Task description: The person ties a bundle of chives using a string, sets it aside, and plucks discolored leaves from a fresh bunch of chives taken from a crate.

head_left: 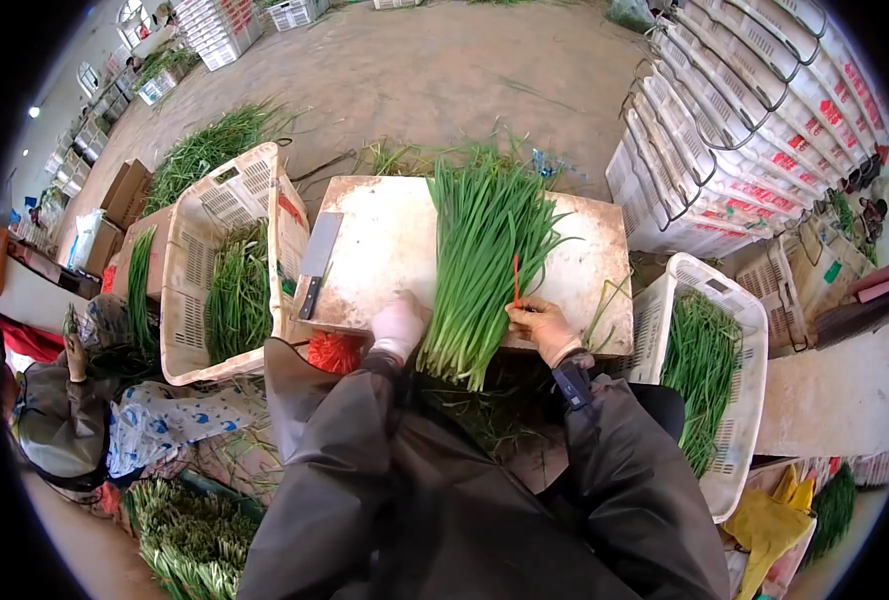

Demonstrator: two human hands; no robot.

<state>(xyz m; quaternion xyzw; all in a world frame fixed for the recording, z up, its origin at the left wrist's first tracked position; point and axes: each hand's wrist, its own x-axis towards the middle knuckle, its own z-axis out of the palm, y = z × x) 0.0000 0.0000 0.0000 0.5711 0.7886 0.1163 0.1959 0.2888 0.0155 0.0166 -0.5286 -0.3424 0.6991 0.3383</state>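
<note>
A thick bunch of green garlic chives (484,260) lies lengthwise on a worn pale board (374,240), pale stem ends over the near edge. At its left side, my left hand (399,324), in a whitish glove, is closed at the stems; its fingertips are hidden. My right hand (544,326), gloved too, pinches a thin red strip (516,278) standing up beside the leaves. A cleaver (320,262) with a black handle rests at the board's left edge. Below it hangs a bundle of red strips (334,352).
White crates of greens stand left (176,300) and right (754,400) of the board. Tall crate stacks (734,130) rise at the back right. A co-worker (64,420) sits at the left, near trimmed bundles (189,540). Loose greens (214,140) lie on the floor.
</note>
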